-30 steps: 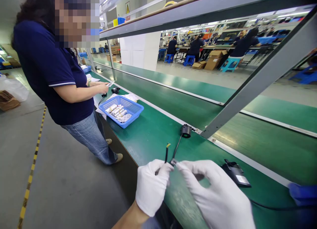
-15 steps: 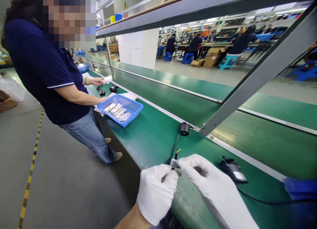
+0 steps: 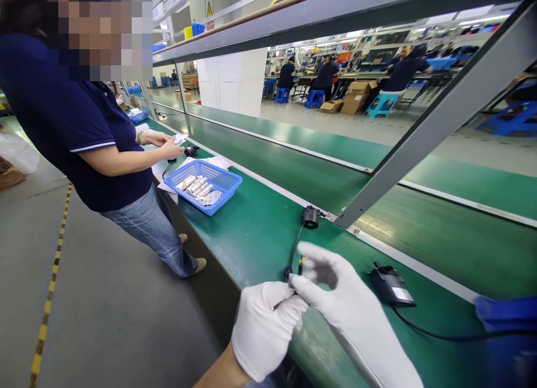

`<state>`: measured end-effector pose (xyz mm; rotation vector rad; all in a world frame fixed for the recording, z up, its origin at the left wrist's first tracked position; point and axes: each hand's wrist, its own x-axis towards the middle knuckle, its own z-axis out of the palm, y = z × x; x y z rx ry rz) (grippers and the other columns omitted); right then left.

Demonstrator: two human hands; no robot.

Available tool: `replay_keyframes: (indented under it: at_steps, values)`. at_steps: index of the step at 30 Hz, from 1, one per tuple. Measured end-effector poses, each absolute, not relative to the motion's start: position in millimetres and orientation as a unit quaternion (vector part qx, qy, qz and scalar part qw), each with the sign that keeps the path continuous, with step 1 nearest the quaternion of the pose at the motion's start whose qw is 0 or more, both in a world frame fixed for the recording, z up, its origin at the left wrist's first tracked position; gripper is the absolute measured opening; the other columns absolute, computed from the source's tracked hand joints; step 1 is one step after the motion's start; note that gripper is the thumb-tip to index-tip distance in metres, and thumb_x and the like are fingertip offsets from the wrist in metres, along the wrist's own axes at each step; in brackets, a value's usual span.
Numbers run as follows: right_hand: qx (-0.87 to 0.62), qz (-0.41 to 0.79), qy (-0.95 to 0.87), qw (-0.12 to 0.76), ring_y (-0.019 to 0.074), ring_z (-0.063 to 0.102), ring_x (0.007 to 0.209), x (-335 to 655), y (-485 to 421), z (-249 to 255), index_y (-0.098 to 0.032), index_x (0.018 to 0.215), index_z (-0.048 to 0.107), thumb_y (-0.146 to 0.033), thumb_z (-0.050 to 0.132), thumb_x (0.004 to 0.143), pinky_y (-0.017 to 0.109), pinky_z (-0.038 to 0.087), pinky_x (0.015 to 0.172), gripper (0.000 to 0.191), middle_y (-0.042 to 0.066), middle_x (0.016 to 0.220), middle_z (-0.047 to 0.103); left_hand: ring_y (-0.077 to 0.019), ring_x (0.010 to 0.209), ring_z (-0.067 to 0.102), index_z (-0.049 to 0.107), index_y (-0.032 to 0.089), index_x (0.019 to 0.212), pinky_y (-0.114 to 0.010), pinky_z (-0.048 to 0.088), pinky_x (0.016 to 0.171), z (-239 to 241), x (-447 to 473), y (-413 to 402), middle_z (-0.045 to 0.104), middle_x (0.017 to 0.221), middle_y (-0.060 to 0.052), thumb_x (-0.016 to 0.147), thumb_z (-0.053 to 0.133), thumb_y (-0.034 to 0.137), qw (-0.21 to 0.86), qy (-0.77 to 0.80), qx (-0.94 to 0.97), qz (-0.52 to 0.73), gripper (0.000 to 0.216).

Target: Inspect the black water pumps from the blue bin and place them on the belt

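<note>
My left hand, in a white glove, is closed in a pinch around a black cable. A small label stands at the pinch, partly hidden by my fingers. My right hand, also gloved, has its thumb against the label while the index finger is lifted away from it. Between the right thumb and fingers shows a yellow wire end. From the pinch the cable runs up to a round black device on the green bench.
A black power adapter with a cord lies right of my hands, near a blue bin. Ahead-left, a co-worker handles papers behind a blue basket of rolled packets. A slanted metal post rises at the bench's far strip.
My right index finger has lifted off the label and the fingers have spread; the thumb stays near it. The co-worker's hands have come together over the papers.
</note>
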<state>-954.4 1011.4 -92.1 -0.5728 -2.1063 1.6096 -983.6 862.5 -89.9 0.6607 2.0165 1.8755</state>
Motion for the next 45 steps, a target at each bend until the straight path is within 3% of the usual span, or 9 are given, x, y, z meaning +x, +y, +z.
replay_keyframes:
  at_steps: [2, 3, 7, 10, 18, 27, 36, 41, 45]
  values:
    - [-0.216, 0.580, -0.747, 0.243, 0.0254, 0.069, 0.091, -952.3, 1016.7, -97.3, -0.019, 0.130, 0.066, -0.060, 0.084, 0.067, 0.041, 0.059, 0.083, 0.077, 0.011, 0.112, 0.072, -0.0096, 0.055, 0.051, 0.056, 0.018, 0.060, -0.024, 0.040, 0.061, -87.3, -984.4, 861.8, 0.054, 0.055, 0.003, 0.096, 0.059, 0.040, 0.184, 0.695, 0.199, 0.666, 0.043]
    - [-0.224, 0.574, -0.743, 0.263, 0.0257, 0.070, 0.095, -948.7, 1018.3, -97.2, -0.020, 0.130, 0.066, -0.061, 0.082, 0.071, 0.042, 0.059, 0.085, 0.074, 0.011, 0.114, 0.072, -0.0095, 0.055, 0.051, 0.057, 0.018, 0.060, -0.024, 0.040, 0.061, -86.3, -984.5, 861.8, 0.054, 0.054, 0.003, 0.096, 0.059, 0.039, 0.189, 0.699, 0.182, 0.665, 0.041]
    - [-0.207, 0.531, -0.746, 0.346, 0.0199, 0.069, 0.090, -927.0, 1013.3, -85.3, -0.025, 0.089, 0.074, -0.049, 0.076, 0.086, 0.029, 0.058, 0.081, 0.024, 0.003, 0.095, 0.073, -0.0092, 0.054, 0.050, 0.055, 0.018, 0.057, -0.024, 0.039, 0.061, -85.1, -982.9, 863.6, 0.054, 0.053, 0.003, 0.096, 0.060, 0.038, 0.161, 0.735, 0.163, 0.638, 0.044]
    - [-0.125, 0.537, -0.766, 0.332, 0.0169, 0.068, 0.080, -920.2, 1004.0, -77.3, -0.026, 0.078, 0.073, -0.039, 0.077, 0.088, 0.023, 0.057, 0.073, 0.017, 0.001, 0.084, 0.072, -0.0094, 0.054, 0.050, 0.054, 0.018, 0.057, -0.024, 0.038, 0.057, -86.9, -980.0, 865.8, 0.054, 0.055, 0.002, 0.098, 0.058, 0.040, 0.119, 0.750, 0.203, 0.618, 0.046]
    - [-0.095, 0.548, -0.777, 0.295, 0.0158, 0.066, 0.072, -925.1, 1002.1, -71.7, -0.025, 0.070, 0.071, -0.036, 0.078, 0.086, 0.023, 0.058, 0.068, 0.021, 0.001, 0.076, 0.070, -0.0103, 0.056, 0.055, 0.076, 0.021, 0.082, -0.023, 0.042, 0.060, -90.0, -974.3, 867.0, 0.064, 0.063, 0.001, 0.101, 0.057, 0.027, -0.126, 0.795, 0.317, 0.501, 0.027]
    - [-0.076, 0.548, -0.778, 0.299, 0.0171, 0.066, 0.072, -926.6, 1006.0, -78.2, -0.024, 0.070, 0.069, -0.034, 0.079, 0.085, 0.024, 0.058, 0.067, 0.021, 0.001, 0.074, 0.066, -0.0147, 0.050, 0.047, 0.074, 0.018, 0.097, -0.034, 0.031, 0.054, -92.9, -972.0, 870.9, 0.053, 0.056, 0.004, 0.101, 0.055, 0.018, -0.338, 0.805, 0.342, 0.347, 0.019]
    - [-0.092, 0.561, -0.766, 0.300, 0.0196, 0.068, 0.078, -927.7, 1002.3, -85.3, -0.024, 0.070, 0.069, -0.034, 0.081, 0.083, 0.027, 0.059, 0.071, 0.020, 0.003, 0.078, 0.068, -0.0169, 0.056, 0.043, 0.067, 0.016, 0.089, -0.037, 0.027, 0.057, -100.2, -972.9, 870.0, 0.050, 0.059, 0.002, 0.094, 0.062, 0.011, -0.382, 0.804, 0.339, 0.306, 0.009]
    - [-0.092, 0.573, -0.754, 0.307, 0.0188, 0.074, 0.080, -927.9, 996.4, -77.1, -0.025, 0.068, 0.069, -0.031, 0.080, 0.082, 0.024, 0.060, 0.074, 0.019, 0.001, 0.079, 0.071, -0.0167, 0.055, 0.040, 0.062, 0.018, 0.078, -0.037, 0.024, 0.057, -99.0, -972.8, 870.1, 0.047, 0.056, 0.002, 0.094, 0.060, 0.009, -0.390, 0.790, 0.349, 0.318, 0.018]
    - [-0.096, 0.576, -0.755, 0.299, 0.0202, 0.076, 0.083, -926.2, 997.7, -73.9, -0.024, 0.066, 0.068, -0.032, 0.081, 0.081, 0.024, 0.060, 0.074, 0.021, 0.002, 0.078, 0.071, -0.0167, 0.054, 0.043, 0.068, 0.018, 0.093, -0.036, 0.027, 0.057, -95.4, -972.2, 868.3, 0.050, 0.058, 0.003, 0.096, 0.059, 0.012, -0.365, 0.800, 0.348, 0.325, 0.012]
